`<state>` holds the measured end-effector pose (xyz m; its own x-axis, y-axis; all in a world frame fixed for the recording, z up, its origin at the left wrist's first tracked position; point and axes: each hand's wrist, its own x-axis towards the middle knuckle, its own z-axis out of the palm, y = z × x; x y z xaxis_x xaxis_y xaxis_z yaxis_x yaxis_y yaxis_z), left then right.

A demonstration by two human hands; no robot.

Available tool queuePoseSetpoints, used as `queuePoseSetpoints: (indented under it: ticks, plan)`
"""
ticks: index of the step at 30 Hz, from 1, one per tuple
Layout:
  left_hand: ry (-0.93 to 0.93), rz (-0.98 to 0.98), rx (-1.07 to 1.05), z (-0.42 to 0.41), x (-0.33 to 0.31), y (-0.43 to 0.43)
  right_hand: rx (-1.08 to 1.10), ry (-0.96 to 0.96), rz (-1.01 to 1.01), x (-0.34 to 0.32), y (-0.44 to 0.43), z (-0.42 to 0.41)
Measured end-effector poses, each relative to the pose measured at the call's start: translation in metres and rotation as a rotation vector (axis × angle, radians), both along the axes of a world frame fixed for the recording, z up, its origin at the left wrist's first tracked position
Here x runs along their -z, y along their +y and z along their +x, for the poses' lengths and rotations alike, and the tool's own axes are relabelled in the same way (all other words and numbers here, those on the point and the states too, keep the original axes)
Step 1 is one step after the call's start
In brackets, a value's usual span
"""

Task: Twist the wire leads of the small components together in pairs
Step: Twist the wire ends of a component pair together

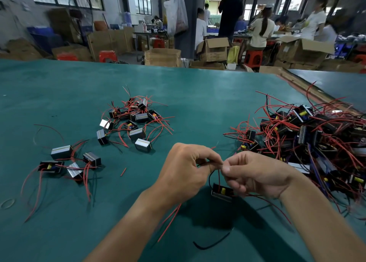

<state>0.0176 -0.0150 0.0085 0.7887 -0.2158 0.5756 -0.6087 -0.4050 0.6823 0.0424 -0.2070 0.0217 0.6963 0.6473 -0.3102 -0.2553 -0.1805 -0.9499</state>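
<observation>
Above the green table (59, 95), my left hand (186, 170) and my right hand (255, 174) meet fingertip to fingertip and pinch the thin red and black wire leads (214, 171) of one small component. That component (222, 192), a black block with a yellow part, hangs just below my hands on its leads. More red leads (170, 220) trail down under my left wrist. A black lead (212, 242) curls beneath the component.
A big tangled heap of components with red and black wires (309, 141) lies at the right. A smaller pile (134, 121) sits at centre left, and a few components (69, 162) at far left. A cut red wire scrap (123, 171) lies loose. People work at benches behind.
</observation>
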Motion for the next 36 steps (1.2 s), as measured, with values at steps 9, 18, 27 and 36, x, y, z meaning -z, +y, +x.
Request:
queuePoseSetpoints:
  ticks: [9, 18, 27, 36]
  plan:
    - [0.262, 0.08, -0.103, 0.003, 0.004, -0.002, 0.122, -0.994, -0.421, 0.003, 0.006, 0.001]
    - [0.32, 0.007, -0.052, 0.008, 0.005, 0.003, 0.126, -0.758, -0.316, -0.001, 0.009, -0.001]
    - [0.288, 0.039, -0.047, 0.007, 0.003, 0.003, 0.174, -0.677, -0.237, 0.0, 0.008, 0.0]
    - [0.332, -0.033, 0.033, 0.008, 0.003, 0.004, 0.288, -0.58, -0.297, 0.01, 0.009, 0.008]
